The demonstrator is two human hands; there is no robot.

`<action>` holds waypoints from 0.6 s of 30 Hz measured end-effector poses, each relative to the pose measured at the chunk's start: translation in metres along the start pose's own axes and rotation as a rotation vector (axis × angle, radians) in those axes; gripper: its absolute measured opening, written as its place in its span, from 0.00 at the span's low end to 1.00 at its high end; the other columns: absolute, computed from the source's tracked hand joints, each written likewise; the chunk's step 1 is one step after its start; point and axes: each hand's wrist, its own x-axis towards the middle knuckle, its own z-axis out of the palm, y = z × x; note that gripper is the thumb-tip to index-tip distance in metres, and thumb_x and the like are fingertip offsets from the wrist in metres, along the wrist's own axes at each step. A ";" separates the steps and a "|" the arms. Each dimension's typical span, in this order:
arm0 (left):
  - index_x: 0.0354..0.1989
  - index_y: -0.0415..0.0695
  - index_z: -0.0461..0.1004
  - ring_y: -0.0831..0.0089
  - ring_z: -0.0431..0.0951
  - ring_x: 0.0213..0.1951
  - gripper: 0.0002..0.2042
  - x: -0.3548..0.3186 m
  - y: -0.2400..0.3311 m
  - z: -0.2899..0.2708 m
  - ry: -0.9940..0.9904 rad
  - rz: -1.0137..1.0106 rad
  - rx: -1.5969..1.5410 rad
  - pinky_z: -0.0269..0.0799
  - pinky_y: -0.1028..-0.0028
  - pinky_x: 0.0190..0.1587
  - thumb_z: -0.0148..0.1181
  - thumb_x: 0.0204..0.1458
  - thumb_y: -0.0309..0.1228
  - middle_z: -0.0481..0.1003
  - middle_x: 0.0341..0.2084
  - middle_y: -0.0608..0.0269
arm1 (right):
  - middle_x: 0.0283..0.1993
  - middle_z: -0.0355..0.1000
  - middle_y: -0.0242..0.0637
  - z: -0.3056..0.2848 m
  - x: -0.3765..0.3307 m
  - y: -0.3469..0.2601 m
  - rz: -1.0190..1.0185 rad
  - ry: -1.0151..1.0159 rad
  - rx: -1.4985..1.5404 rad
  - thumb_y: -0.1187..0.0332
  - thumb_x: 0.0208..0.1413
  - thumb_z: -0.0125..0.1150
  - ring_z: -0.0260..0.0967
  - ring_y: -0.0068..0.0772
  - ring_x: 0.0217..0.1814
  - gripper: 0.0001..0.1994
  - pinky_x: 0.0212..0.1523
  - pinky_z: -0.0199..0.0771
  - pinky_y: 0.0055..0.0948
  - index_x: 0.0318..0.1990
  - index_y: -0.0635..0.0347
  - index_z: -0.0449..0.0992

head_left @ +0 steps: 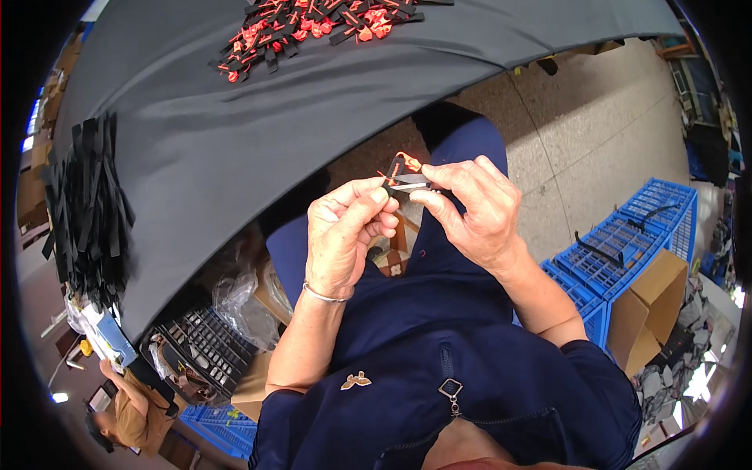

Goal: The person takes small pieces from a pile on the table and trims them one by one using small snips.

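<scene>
Above my lap, my left hand pinches a short black fabric strap between thumb and fingertips. A bright orange-red piece hangs at the strap's far end, and red thread shows along it. My right hand grips small metal thread snips between thumb and forefinger. Their blades point left and lie against the strap, close to my left fingertips. Whether the blades touch the red thread is too small to tell.
A dark cloth-covered table curves ahead and left. On it lie a pile of black-and-red straps and a bundle of black strips. Blue crates and a cardboard box stand right. A black crate sits lower left; another person is beyond.
</scene>
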 end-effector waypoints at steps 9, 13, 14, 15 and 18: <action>0.40 0.33 0.74 0.79 0.75 0.25 0.10 0.004 -0.006 -0.003 0.013 -0.016 0.007 0.73 0.80 0.29 0.56 0.52 0.27 0.76 0.26 0.61 | 0.27 0.74 0.36 0.006 -0.003 0.006 0.094 -0.026 0.078 0.72 0.38 0.70 0.67 0.31 0.23 0.10 0.25 0.64 0.26 0.30 0.62 0.76; 0.40 0.33 0.74 0.79 0.75 0.24 0.10 0.004 -0.005 -0.002 0.015 -0.019 0.009 0.73 0.80 0.28 0.56 0.52 0.27 0.76 0.26 0.61 | 0.26 0.75 0.35 0.010 -0.004 0.007 0.122 -0.001 0.147 0.73 0.39 0.70 0.67 0.30 0.23 0.09 0.26 0.64 0.25 0.30 0.62 0.76; 0.40 0.34 0.74 0.79 0.74 0.24 0.10 0.004 -0.006 -0.001 0.013 -0.018 0.024 0.73 0.80 0.28 0.56 0.52 0.27 0.76 0.26 0.61 | 0.26 0.75 0.35 0.010 -0.004 0.009 0.125 -0.002 0.148 0.73 0.39 0.70 0.67 0.30 0.23 0.09 0.26 0.64 0.25 0.30 0.62 0.76; 0.40 0.34 0.74 0.79 0.74 0.24 0.10 0.004 -0.006 -0.001 0.014 -0.021 0.024 0.73 0.80 0.28 0.56 0.52 0.27 0.76 0.26 0.61 | 0.25 0.73 0.34 0.011 -0.003 0.011 0.099 0.020 0.114 0.71 0.39 0.70 0.65 0.31 0.22 0.10 0.23 0.64 0.25 0.29 0.60 0.76; 0.39 0.34 0.74 0.79 0.74 0.24 0.10 0.007 -0.007 -0.002 0.031 -0.041 0.043 0.72 0.80 0.28 0.56 0.52 0.26 0.75 0.25 0.61 | 0.24 0.73 0.32 0.009 -0.003 0.019 0.071 0.076 0.086 0.68 0.38 0.70 0.64 0.30 0.21 0.11 0.21 0.64 0.26 0.31 0.58 0.77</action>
